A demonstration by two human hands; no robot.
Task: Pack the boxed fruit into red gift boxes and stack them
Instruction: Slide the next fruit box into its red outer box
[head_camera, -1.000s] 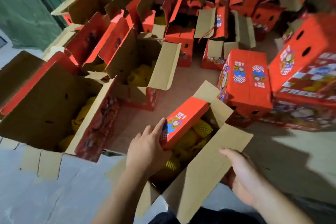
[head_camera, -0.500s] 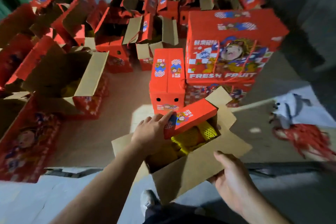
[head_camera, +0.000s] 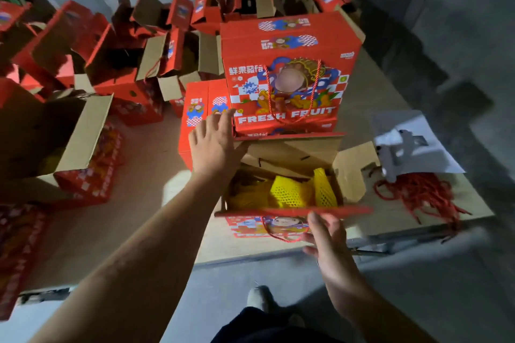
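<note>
Grey concrete floor carries a flat brown cardboard sheet, crowded at the back with many open red cardboard gift boxes. On it stands a stack of closed red "FRESH FRUIT" gift boxes with rope handles. Just in front, touching it, sits an open red gift box holding fruit in yellow foam netting. Left hand, fingers spread and straight, reaches over its far left corner. Right hand pinches the near red flap. To the right lies a bundle of red cords.
</note>
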